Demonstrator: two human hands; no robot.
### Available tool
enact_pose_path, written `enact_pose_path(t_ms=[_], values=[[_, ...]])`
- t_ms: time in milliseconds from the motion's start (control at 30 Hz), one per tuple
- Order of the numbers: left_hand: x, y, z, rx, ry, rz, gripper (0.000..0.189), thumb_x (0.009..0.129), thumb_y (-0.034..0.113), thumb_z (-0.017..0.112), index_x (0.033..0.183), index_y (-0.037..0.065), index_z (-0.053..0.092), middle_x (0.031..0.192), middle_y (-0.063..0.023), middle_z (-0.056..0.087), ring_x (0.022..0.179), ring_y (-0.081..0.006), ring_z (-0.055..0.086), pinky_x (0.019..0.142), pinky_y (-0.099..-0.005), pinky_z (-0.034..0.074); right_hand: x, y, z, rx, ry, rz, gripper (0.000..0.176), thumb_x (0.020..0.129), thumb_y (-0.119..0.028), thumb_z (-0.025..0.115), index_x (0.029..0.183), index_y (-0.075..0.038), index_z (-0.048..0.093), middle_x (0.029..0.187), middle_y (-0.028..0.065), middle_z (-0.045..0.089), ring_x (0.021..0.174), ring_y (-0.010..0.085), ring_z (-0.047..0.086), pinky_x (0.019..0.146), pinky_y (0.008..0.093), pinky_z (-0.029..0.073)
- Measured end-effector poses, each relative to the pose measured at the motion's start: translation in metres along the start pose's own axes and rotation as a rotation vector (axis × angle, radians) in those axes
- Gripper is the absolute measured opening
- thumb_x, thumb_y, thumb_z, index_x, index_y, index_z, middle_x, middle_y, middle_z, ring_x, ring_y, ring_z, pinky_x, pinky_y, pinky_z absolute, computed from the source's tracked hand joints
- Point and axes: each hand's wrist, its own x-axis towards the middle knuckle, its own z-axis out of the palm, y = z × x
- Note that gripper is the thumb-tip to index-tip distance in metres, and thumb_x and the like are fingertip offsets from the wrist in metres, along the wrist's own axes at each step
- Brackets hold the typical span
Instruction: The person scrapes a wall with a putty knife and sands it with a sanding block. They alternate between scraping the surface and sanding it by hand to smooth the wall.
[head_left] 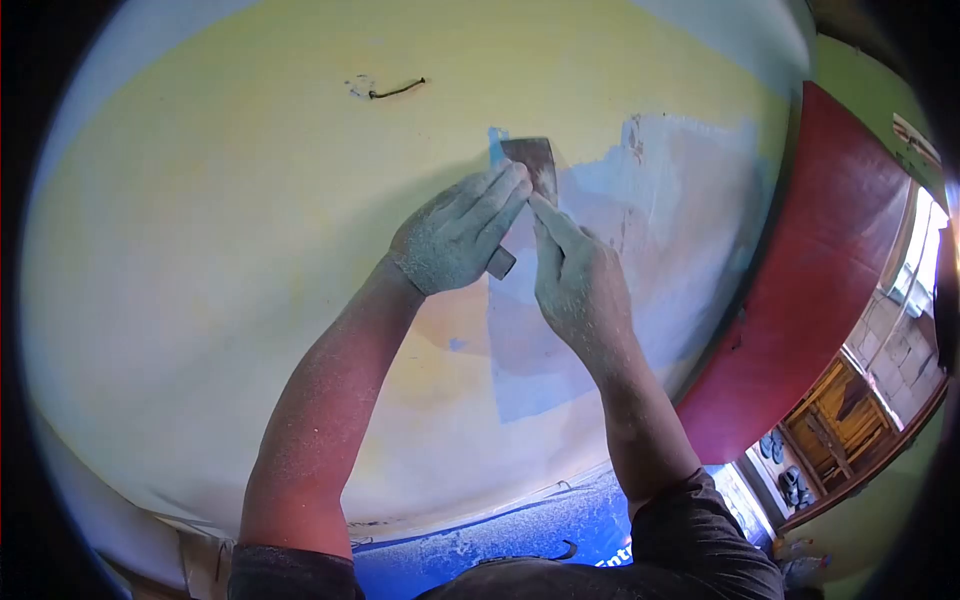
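Observation:
A scraper [541, 167] with a wide dark blade lies against the painted wall [300, 200], and the end of its handle shows below my left palm. Over the handle and the lower blade rests my left hand [465, 225], its fingers pressed together and closed on the tool. My right hand [582, 270] meets it from the right, fingertips on the blade's lower edge. Pale dust coats both hands. Around the scraper the yellowish paint gives way to a light blue and lilac patch [680, 190].
A dark bent wire [398, 89] sticks out of the wall at the upper left. On the right stands a red panel [810, 260], with a wooden door [845, 415] and footwear [790, 485] beyond. A dusty blue sheet [480, 550] lies below.

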Motion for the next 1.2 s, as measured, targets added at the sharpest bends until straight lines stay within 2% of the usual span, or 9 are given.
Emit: enact_pose_path(t_ms=[133,233,533,633,1033,1200], values=[[0.002,0.003,-0.001,-0.003,0.024,-0.013,0.05,0.108,0.013,0.065,0.154,-0.007,0.061,0.157,-0.0235,0.064,0.143,-0.0413,0.067,0.12,-0.0509,0.058,0.002,-0.004,-0.001,0.045,0.044,-0.011,0.048,0.108,-0.011,0.062,0.155,-0.012,0.07,0.097,0.0314,0.074,0.094,0.0523,0.075,0.086,0.0618,0.059],[-0.001,0.0,-0.001,-0.004,-0.031,0.023,0.049,0.108,0.013,0.064,0.154,-0.007,0.062,0.157,-0.0243,0.064,0.143,-0.0417,0.067,0.12,-0.0511,0.057,-0.009,0.004,0.001,0.0,-0.007,-0.024,0.049,0.108,-0.011,0.062,0.156,-0.012,0.07,0.097,0.0306,0.074,0.094,0.0517,0.075,0.086,0.0617,0.059],[-0.002,0.002,0.0,-0.04,-0.025,-0.037,0.049,0.108,0.012,0.066,0.153,-0.007,0.062,0.159,-0.0241,0.062,0.147,-0.0424,0.064,0.122,-0.051,0.056,-0.006,0.002,0.009,0.029,0.022,-0.016,0.049,0.108,-0.011,0.06,0.156,-0.013,0.07,0.101,0.0297,0.074,0.096,0.0519,0.076,0.086,0.0614,0.059],[-0.001,0.004,-0.001,-0.013,-0.002,-0.054,0.05,0.107,0.012,0.067,0.153,-0.007,0.062,0.159,-0.0242,0.062,0.147,-0.0424,0.064,0.122,-0.0507,0.057,0.005,-0.008,0.007,-0.017,0.01,0.036,0.048,0.108,-0.011,0.06,0.155,-0.012,0.07,0.104,0.0301,0.075,0.097,0.0517,0.076,0.087,0.061,0.06],[0.001,0.004,-0.006,0.006,0.048,-0.048,0.053,0.105,0.012,0.071,0.154,-0.006,0.062,0.16,-0.0232,0.062,0.145,-0.04,0.066,0.121,-0.0473,0.058,0.002,-0.01,0.007,-0.081,0.018,0.012,0.051,0.109,-0.014,0.061,0.159,-0.017,0.067,0.103,0.0289,0.075,0.096,0.0519,0.077,0.083,0.0616,0.06],[-0.002,0.002,0.0,-0.029,0.034,-0.072,0.05,0.107,0.011,0.065,0.154,-0.006,0.062,0.158,-0.0244,0.063,0.145,-0.0418,0.065,0.121,-0.0496,0.057,0.002,-0.01,0.011,-0.08,0.009,0.028,0.05,0.111,-0.016,0.06,0.161,-0.018,0.066,0.103,0.0283,0.075,0.095,0.0517,0.077,0.082,0.0615,0.061]])
